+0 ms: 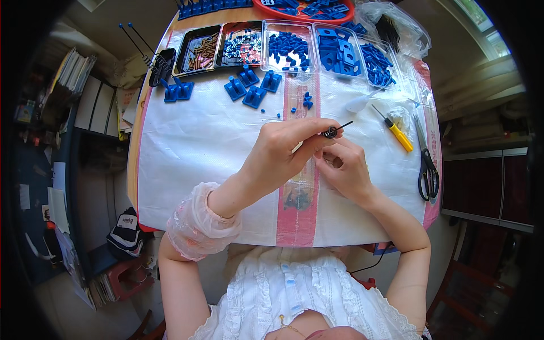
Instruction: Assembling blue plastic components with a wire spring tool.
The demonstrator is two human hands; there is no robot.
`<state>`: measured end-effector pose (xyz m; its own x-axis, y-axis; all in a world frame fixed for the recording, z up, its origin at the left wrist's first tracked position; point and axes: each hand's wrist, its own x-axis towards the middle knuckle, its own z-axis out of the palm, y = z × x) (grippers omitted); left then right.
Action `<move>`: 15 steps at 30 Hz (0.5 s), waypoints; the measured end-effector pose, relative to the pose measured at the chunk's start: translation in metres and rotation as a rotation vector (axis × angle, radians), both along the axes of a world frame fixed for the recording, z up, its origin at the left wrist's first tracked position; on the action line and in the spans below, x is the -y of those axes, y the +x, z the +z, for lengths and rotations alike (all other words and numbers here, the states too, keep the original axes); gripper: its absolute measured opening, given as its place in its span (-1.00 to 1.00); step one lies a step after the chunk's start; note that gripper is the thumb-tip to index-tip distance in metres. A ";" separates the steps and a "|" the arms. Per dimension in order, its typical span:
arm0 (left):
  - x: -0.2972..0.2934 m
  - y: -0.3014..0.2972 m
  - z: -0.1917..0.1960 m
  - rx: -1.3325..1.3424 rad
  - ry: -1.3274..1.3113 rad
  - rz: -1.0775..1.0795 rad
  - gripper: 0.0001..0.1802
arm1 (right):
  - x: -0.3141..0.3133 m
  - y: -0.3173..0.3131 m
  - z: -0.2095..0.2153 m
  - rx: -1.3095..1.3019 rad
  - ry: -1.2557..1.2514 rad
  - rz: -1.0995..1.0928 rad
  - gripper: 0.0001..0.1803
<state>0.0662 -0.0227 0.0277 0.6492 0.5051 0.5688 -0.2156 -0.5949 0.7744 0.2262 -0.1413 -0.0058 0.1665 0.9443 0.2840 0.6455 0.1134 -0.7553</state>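
Note:
My left hand [283, 150] pinches a thin black rod [341, 125] with a small dark coiled spring [331, 132] on it, held above the white table cover [198, 141]. Just below and right of it, my right hand [347, 170] has its fingers curled and its fingertips close to the spring; whether it holds a small part I cannot tell. Several loose blue plastic pieces [307, 102] lie on the cover beyond my hands.
Clear trays of blue parts [340, 54], a tray of brown pieces [201, 51] and a tray of mixed small parts [242, 45] line the far edge. Blue bracket assemblies [249, 88] sit before them. A yellow screwdriver [398, 134] and black scissors [428, 170] lie right.

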 end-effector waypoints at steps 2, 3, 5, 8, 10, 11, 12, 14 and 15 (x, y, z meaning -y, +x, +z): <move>0.001 0.000 0.001 -0.010 -0.022 -0.006 -0.79 | 0.002 0.001 0.001 -0.019 -0.033 0.002 -0.87; 0.001 0.000 0.001 -0.009 -0.024 -0.006 -0.79 | 0.002 0.002 0.002 -0.039 -0.039 0.007 -0.88; 0.001 0.000 0.002 -0.017 -0.046 -0.012 -0.80 | 0.004 0.005 0.003 -0.080 -0.052 0.016 -0.90; 0.001 -0.002 0.005 -0.044 -0.088 -0.025 -0.80 | 0.002 0.024 0.017 0.085 -0.005 -0.045 -0.95; 0.001 -0.002 0.005 -0.056 -0.103 -0.038 -0.80 | 0.002 0.039 0.028 0.317 -0.047 -0.099 -0.97; 0.001 -0.002 0.006 -0.054 -0.106 -0.036 -0.80 | 0.004 0.045 0.032 0.441 -0.063 -0.125 -0.95; 0.001 -0.002 0.006 -0.053 -0.109 -0.033 -0.80 | 0.005 0.049 0.035 0.564 -0.078 -0.150 -0.94; 0.002 -0.001 0.006 -0.051 -0.119 -0.034 -0.80 | 0.008 0.052 0.039 0.667 -0.094 -0.172 -0.92; 0.003 -0.001 0.006 -0.051 -0.124 -0.033 -0.80 | 0.008 0.050 0.041 0.698 -0.065 -0.183 -0.93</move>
